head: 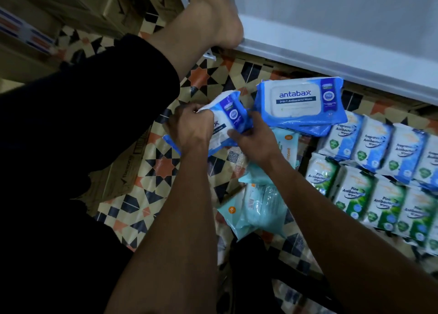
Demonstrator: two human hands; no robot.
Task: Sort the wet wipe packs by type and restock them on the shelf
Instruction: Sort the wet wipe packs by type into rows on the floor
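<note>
Both hands hold a blue Antabax wipe pack (231, 115) above the patterned floor. My left hand (193, 128) grips its left end and my right hand (254, 140) pinches its lower right edge. Another blue Antabax pack (299, 102) lies flat on more blue packs just to the right. Pale teal packs (260, 209) lie heaped below my right hand. Rows of blue fragrance-free packs (374, 145) and green pine packs (360, 195) stand at the right.
A white shelf board (343, 41) spans the upper right. My bare foot (208, 22) and black trouser leg (83, 124) stretch across the upper left. A flattened cardboard box (120, 173) lies on the tiled floor mat (166, 166). Stacked cartons (71, 7) fill the top left.
</note>
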